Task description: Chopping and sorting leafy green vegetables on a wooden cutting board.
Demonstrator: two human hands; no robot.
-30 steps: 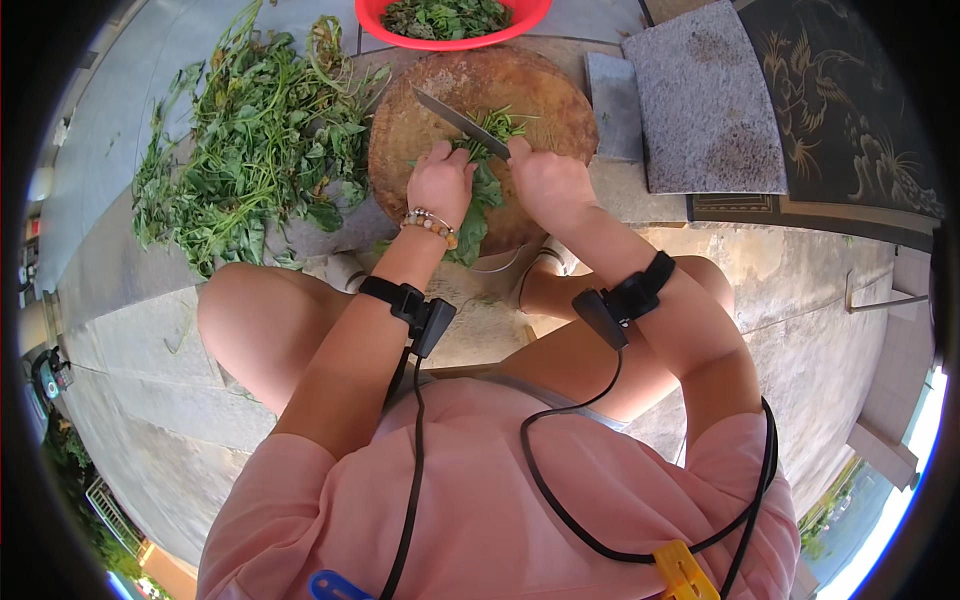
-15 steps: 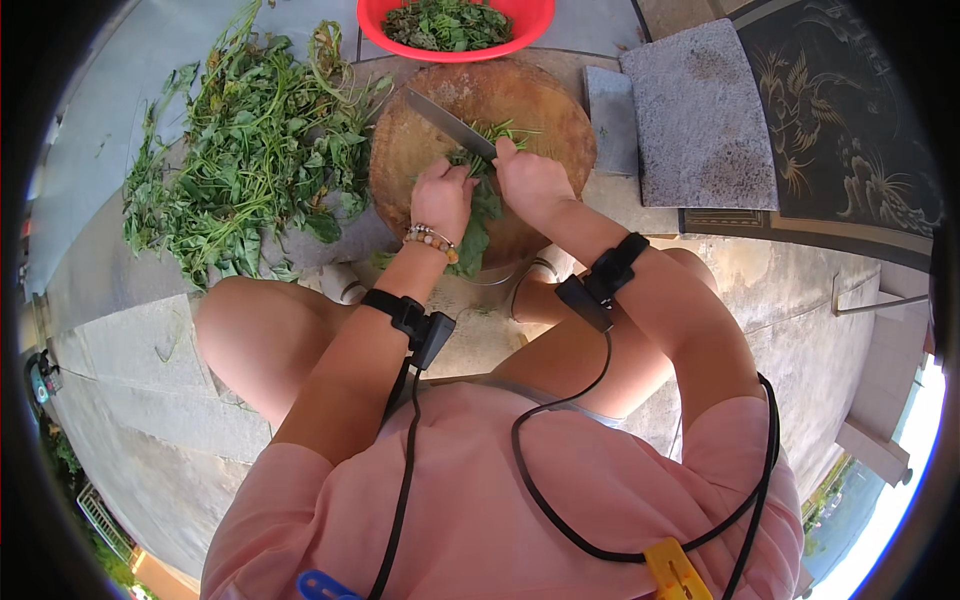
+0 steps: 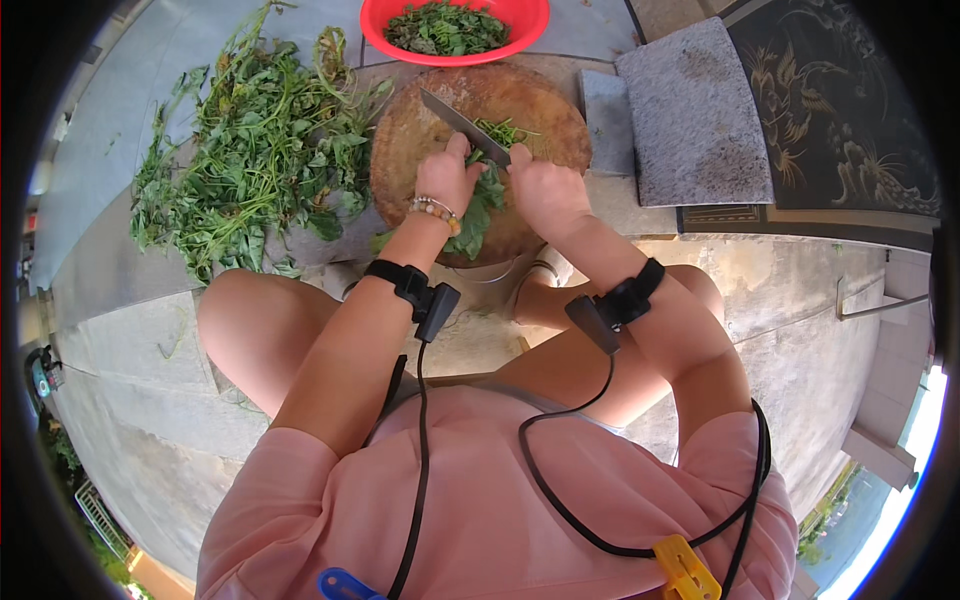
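Note:
A round wooden chopping block (image 3: 410,125) stands in front of me. My right hand (image 3: 548,192) is closed round the handle of a cleaver (image 3: 458,121), whose blade slants up and to the left across the block. Close against the blade, my left hand (image 3: 445,180) grips a bunch of leafy greens (image 3: 482,212). The leaves trail toward me over the block's near edge, and the fingers partly hide the stems. Beyond the blade lie cut green stems (image 3: 510,131). The cleaver's handle is hidden inside my right hand.
A big heap of leafy stalks (image 3: 260,150) spreads left of the block. Behind it sits a red basin (image 3: 455,57) holding chopped greens (image 3: 447,27). On the right are a grey stone slab (image 3: 695,115), a smaller stone (image 3: 606,120) and a dark decorated panel (image 3: 835,110).
The cleaver and my right hand have shifted slightly right and toward me. My left hand has moved slightly up, nearer the blade.

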